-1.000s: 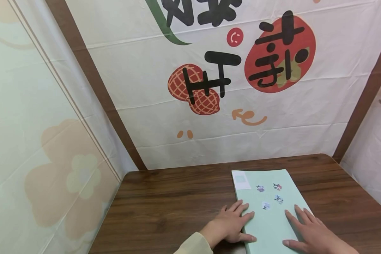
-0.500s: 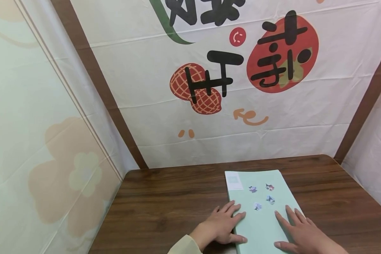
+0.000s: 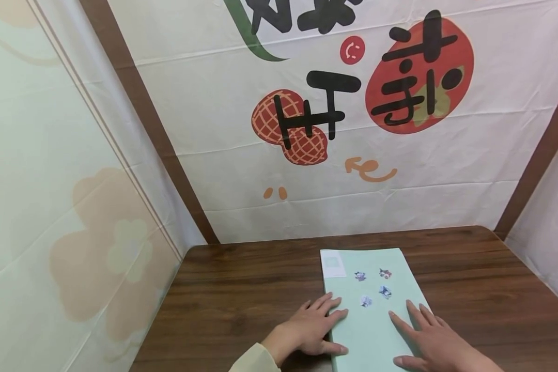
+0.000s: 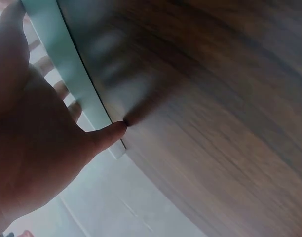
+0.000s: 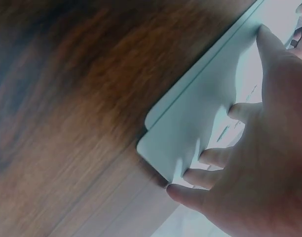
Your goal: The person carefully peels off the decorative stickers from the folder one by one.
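A mint-green folder lies flat on the wooden table, its long side running away from me. It bears a white label at its far left corner and several small cartoon stickers. My left hand rests along the folder's left edge with fingers spread, the thumb on the cover. In the left wrist view one fingertip reaches past the folder's edge to the tabletop. My right hand rests on the right side, fingers extended. The right wrist view shows rounded corners and two layers of the folder, slightly offset.
The brown wooden table extends left and right of the folder. A white printed cloth hangs behind the table's far edge. Another cloth with a flower print hangs at the left, and a white one at the right.
The folder has slid left across the table, with both hands moving along on it. The head view has shifted slightly. The fingers keep about the same placement on the folder.
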Action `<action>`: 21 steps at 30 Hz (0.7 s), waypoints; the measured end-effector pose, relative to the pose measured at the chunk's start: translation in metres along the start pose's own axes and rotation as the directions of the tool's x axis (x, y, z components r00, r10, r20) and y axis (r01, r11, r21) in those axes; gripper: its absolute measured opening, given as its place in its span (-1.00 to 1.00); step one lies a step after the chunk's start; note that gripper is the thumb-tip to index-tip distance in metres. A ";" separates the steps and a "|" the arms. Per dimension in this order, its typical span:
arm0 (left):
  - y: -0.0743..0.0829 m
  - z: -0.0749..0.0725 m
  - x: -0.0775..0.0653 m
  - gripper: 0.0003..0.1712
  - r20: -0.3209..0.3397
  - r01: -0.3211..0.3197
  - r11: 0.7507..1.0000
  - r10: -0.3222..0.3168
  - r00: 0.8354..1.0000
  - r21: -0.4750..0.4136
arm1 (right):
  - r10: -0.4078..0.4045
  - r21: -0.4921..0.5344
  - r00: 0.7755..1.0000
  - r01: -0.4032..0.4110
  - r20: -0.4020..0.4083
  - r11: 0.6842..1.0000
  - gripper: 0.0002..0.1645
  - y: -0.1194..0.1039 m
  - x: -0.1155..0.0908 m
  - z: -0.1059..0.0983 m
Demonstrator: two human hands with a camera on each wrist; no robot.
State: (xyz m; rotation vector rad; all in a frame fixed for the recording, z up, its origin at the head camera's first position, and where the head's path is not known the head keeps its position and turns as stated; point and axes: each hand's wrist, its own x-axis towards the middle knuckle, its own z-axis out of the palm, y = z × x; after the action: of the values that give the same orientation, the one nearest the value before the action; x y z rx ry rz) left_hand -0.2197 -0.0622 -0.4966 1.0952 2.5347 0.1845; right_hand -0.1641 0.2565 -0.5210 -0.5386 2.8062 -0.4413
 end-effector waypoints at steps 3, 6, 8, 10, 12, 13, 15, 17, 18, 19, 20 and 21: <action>-0.001 -0.001 -0.005 -0.12 -0.007 0.009 1.000 -0.009 1.000 -0.009 | -0.020 -0.003 1.000 0.020 -0.008 1.000 0.09 -0.003 0.001 0.001; -0.003 -0.002 -0.009 -0.12 -0.016 0.021 1.000 -0.021 1.000 -0.005 | -0.041 -0.005 0.999 0.040 -0.022 0.999 0.05 -0.006 0.003 0.002; -0.004 -0.002 -0.012 -0.12 -0.022 0.025 1.000 -0.026 0.999 -0.007 | -0.052 -0.009 0.998 0.052 -0.030 0.999 0.03 -0.009 0.003 0.001; -0.006 -0.003 -0.015 -0.12 -0.019 0.029 0.999 -0.029 0.999 -0.017 | -0.059 -0.011 0.998 0.059 -0.033 0.998 0.03 -0.011 0.004 0.001; -0.008 -0.003 -0.017 -0.11 -0.021 0.031 0.999 -0.032 0.999 -0.028 | -0.063 -0.012 0.998 0.063 -0.031 0.998 0.03 -0.013 0.005 0.002; -0.009 -0.003 -0.019 -0.11 -0.022 0.033 0.999 -0.034 0.999 -0.035 | -0.064 -0.010 0.998 0.064 -0.028 0.998 0.03 -0.014 0.005 0.002; -0.011 -0.002 -0.022 -0.11 -0.025 0.035 0.998 -0.036 0.999 -0.048 | -0.062 -0.002 0.998 0.062 -0.015 0.998 0.03 -0.017 0.006 0.003; -0.013 -0.002 -0.025 -0.11 -0.028 0.037 0.997 -0.039 0.999 -0.062 | -0.061 0.007 0.998 0.061 -0.005 0.998 0.04 -0.019 0.007 0.003; -0.015 -0.001 -0.026 -0.11 -0.029 0.037 0.997 -0.039 0.999 -0.069 | -0.062 0.012 0.998 0.062 -0.001 0.998 0.04 -0.020 0.007 0.004; -0.016 -0.001 -0.028 -0.11 -0.030 0.035 0.997 -0.038 0.999 -0.073 | -0.061 0.019 0.998 0.061 0.006 0.998 0.04 -0.021 0.008 0.004; -0.017 0.000 -0.030 -0.11 -0.030 0.033 0.997 -0.035 0.999 -0.075 | -0.062 0.026 0.998 0.062 0.012 0.998 0.05 -0.022 0.008 0.004; -0.019 0.001 -0.031 -0.11 -0.029 0.033 0.996 -0.036 0.999 -0.078 | -0.061 0.031 0.998 0.061 0.017 0.998 0.05 -0.023 0.008 0.004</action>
State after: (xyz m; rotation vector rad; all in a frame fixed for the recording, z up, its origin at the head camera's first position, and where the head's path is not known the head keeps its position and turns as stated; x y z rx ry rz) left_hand -0.2124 -0.0974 -0.4937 1.0257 2.5488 0.2906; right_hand -0.1627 0.2321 -0.5183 -0.6197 2.7673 -0.4880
